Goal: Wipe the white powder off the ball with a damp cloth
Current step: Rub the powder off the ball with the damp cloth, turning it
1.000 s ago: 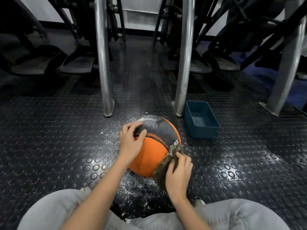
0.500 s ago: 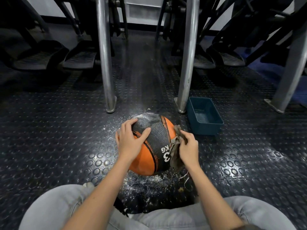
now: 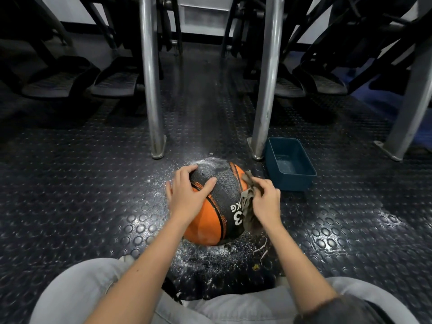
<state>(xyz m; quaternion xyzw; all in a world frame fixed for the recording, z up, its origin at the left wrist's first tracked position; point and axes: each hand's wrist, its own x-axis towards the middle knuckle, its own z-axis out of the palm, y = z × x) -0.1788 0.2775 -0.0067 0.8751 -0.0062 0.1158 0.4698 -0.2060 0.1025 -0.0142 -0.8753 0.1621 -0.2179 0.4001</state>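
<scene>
The dark studded rubber floor [image 3: 70, 195] fills the view, with two round steel machine uprights [image 3: 149, 78] bolted to it on the far side. The person sits on this floor in pale grey trousers [image 3: 77, 288], legs apart, which puts the work low and between the knees.

The orange and black textured medicine ball [image 3: 217, 206] rests on the floor at the centre, near the person and just short of the uprights. A teal rectangular plastic tub [image 3: 292, 181] stands just beside it on the far right, a little water in its bottom. It is probably kept there so the rag can be wetted again within easy reach.

The left hand [image 3: 187, 195] lies spread on the ball's upper left, palm down and thumb reaching across the black band. This looks like a brace to stop the ball rolling under the rubbing.

The right hand [image 3: 266, 202] has its fingers curled round a bunched, frayed grey-brown cloth [image 3: 249, 206] and presses it against the ball's right side beside the printed lettering.

White powder [image 3: 210, 163] dusts the ball's far crown, so that patch is not yet wiped. More of it lies scattered on the floor around the base.
</scene>
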